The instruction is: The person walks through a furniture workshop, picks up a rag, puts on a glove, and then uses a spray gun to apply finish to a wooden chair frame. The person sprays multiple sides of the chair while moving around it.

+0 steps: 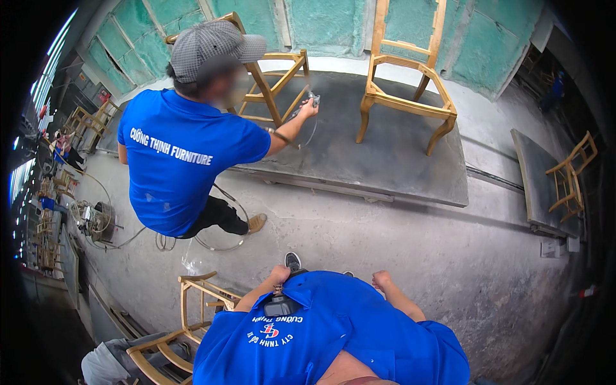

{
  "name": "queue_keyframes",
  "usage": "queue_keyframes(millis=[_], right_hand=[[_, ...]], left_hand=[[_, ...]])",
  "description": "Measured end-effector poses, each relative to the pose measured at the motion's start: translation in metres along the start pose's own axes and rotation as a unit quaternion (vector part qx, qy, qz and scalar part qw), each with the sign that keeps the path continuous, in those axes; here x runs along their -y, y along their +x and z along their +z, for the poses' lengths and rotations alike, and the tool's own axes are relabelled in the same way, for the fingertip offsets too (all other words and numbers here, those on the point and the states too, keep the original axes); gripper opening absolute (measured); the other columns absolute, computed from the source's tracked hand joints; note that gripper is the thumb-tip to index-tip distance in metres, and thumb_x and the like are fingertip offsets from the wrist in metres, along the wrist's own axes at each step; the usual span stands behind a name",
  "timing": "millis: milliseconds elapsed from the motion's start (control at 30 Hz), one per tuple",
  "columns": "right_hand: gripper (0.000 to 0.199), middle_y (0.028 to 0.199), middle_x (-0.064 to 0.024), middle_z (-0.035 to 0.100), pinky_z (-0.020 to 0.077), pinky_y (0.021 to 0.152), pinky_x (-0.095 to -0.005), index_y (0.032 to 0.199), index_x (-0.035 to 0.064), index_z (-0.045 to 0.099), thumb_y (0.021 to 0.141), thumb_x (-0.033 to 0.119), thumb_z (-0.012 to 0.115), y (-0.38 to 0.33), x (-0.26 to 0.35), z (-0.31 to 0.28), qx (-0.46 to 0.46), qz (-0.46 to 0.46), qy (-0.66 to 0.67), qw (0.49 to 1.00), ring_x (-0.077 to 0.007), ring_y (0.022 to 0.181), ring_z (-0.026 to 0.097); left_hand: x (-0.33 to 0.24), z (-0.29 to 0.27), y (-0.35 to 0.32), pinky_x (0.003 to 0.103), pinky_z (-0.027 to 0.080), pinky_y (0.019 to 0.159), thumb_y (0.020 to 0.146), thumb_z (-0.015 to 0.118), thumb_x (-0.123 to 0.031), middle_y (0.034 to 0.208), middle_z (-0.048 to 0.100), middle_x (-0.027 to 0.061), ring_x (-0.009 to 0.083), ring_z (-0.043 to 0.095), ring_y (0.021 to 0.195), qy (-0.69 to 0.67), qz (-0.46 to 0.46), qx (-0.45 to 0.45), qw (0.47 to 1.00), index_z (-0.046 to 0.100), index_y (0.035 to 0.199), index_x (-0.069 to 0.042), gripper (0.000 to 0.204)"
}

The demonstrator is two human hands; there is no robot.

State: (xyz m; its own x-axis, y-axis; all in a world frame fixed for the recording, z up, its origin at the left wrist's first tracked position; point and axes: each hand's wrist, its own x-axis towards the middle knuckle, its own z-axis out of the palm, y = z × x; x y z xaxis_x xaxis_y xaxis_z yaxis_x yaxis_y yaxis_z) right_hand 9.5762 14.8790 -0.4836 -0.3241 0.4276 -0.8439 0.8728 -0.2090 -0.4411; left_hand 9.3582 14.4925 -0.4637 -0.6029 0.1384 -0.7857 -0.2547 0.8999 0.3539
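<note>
Hanging Low, Well Apart

The left hand (280, 274) is hanging low in front of the body (327, 321), a bit to the left. It is looking curled in. The left forearm (257, 292) is slanting forward and in, toward the middle. The right hand (382, 280) is hanging low on the other side, and it is looking curled too. The right forearm (405, 305) is slanting forward and in as well. One foot (292, 261) is peeking out just past the left hand. Both hands are looking too small to show how tightly they are curling.
</note>
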Motion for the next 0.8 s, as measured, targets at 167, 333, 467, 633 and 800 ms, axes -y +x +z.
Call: queue_keyframes(millis=[167, 333, 467, 633, 800], right_hand=[[0.016, 0.074, -0.0139, 0.064, 0.0501, 0.048, -0.0371, 0.089, 0.0005, 0.063, 0.083, 0.011, 0.053, 0.005, -0.004, 0.004, -0.002, 0.011, -0.002, 1.000, -0.0237, 0.062, 0.064], [0.020, 0.079, -0.0157, 0.065, 0.0528, 0.053, -0.0402, 0.095, -0.0024, 0.061, 0.087, 0.015, 0.054, 0.007, -0.006, 0.005, 0.025, -0.010, -0.037, 0.999, -0.0262, 0.066, 0.065], [0.018, 0.082, -0.0139, 0.064, 0.0522, 0.052, -0.0380, 0.097, 0.0011, 0.060, 0.085, 0.014, 0.055, 0.011, -0.004, 0.003, 0.071, -0.013, -0.081, 0.994, -0.0238, 0.066, 0.064], [0.023, 0.086, -0.0133, 0.063, 0.0517, 0.054, -0.0376, 0.107, 0.0028, 0.056, 0.088, 0.016, 0.055, 0.010, 0.008, -0.003, 0.067, 0.040, -0.082, 0.994, -0.0240, 0.067, 0.062], [0.027, 0.096, -0.0183, 0.065, 0.0550, 0.062, -0.0418, 0.110, -0.0011, 0.058, 0.090, 0.016, 0.056, 0.003, 0.038, 0.006, 0.030, 0.032, -0.091, 0.995, -0.0295, 0.078, 0.065]], left_hand=[[-0.006, -0.010, -0.006, 0.043, 0.049, 0.093, 0.083, 0.051, -0.028, 0.111, 0.066, 0.0221, 0.0387, 0.064, 0.104, 0.109, 0.047, 0.033, 0.992, 0.071, 0.098, -0.001, 0.037], [-0.012, -0.016, -0.021, 0.044, 0.049, 0.092, 0.084, 0.053, -0.028, 0.113, 0.065, 0.0260, 0.0382, 0.064, 0.105, 0.043, -0.010, 0.056, 0.997, 0.069, 0.102, 0.004, 0.040], [-0.007, -0.007, -0.023, 0.042, 0.049, 0.094, 0.086, 0.054, -0.034, 0.116, 0.063, 0.0287, 0.0371, 0.063, 0.111, 0.044, -0.013, 0.024, 0.999, 0.067, 0.108, 0.008, 0.049], [0.016, 0.006, -0.013, 0.042, 0.044, 0.101, 0.091, 0.046, -0.055, 0.122, 0.060, 0.0296, 0.0396, 0.057, 0.118, 0.045, 0.000, 0.051, 0.998, 0.066, 0.115, 0.004, 0.067], [0.040, -0.016, -0.017, 0.042, 0.042, 0.104, 0.090, 0.035, -0.073, 0.128, 0.059, 0.0263, 0.0380, 0.055, 0.123, 0.010, 0.045, 0.123, 0.991, 0.065, 0.120, 0.000, 0.084]])
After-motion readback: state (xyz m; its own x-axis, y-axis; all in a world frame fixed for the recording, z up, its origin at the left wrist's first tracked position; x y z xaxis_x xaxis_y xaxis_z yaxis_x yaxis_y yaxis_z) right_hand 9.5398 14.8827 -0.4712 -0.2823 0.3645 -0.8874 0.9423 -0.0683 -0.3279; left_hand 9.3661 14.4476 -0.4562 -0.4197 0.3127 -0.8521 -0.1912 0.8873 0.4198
